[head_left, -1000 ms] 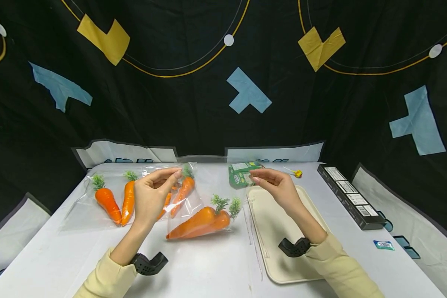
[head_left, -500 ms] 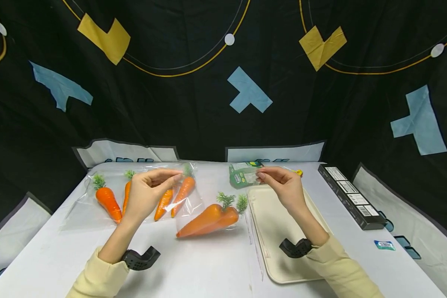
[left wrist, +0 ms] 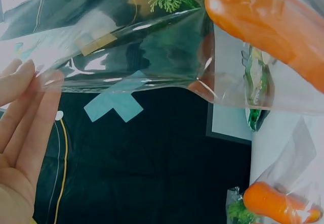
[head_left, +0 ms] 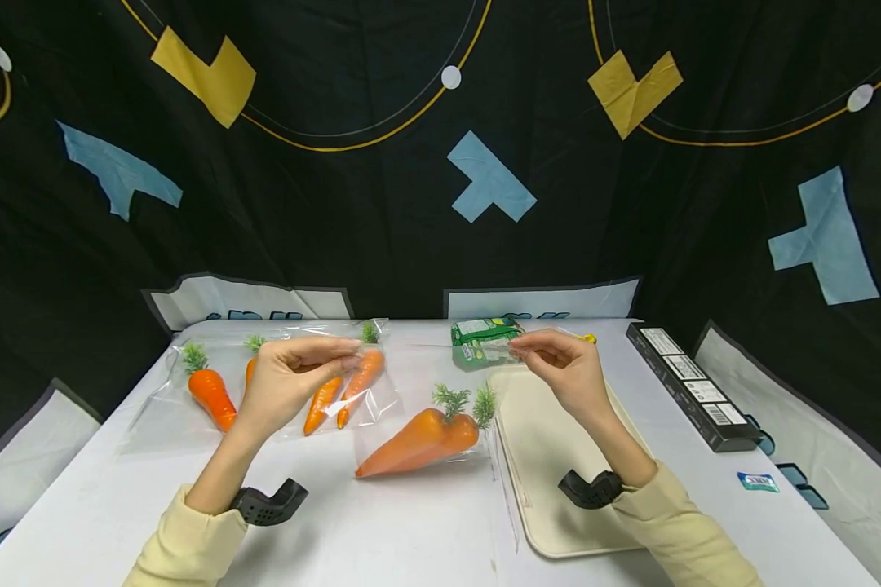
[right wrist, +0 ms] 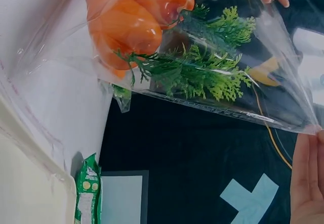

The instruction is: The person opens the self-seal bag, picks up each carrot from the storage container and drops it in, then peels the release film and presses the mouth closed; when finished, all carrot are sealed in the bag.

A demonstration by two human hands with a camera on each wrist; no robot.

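A clear plastic bag [head_left: 440, 383] hangs between my two hands, its top edge pulled taut. Two orange carrots [head_left: 422, 432] with green tops lie in its lower end, resting on the white table [head_left: 382, 530]. My left hand [head_left: 348, 356] pinches the bag's left top corner and my right hand [head_left: 517, 348] pinches the right one. In the left wrist view the straight fingers [left wrist: 23, 107] lie along the bag's edge [left wrist: 131, 77], with a carrot [left wrist: 273, 16] above. The right wrist view shows the carrots [right wrist: 131, 21], their tops [right wrist: 212, 67] and the bag's seam.
Two more clear bags with carrots [head_left: 209, 395] [head_left: 345, 383] lie on the left of the table. A cream tray [head_left: 558, 481] sits under my right forearm. Behind it lie a green packet [head_left: 480, 338] and a yellow lollipop [head_left: 591, 338]. A long black box [head_left: 690, 383] lies at the right.
My hands have drawn apart and stretched the bag's top edge straight. The carrots in the bag have slid to the right, toward the tray.
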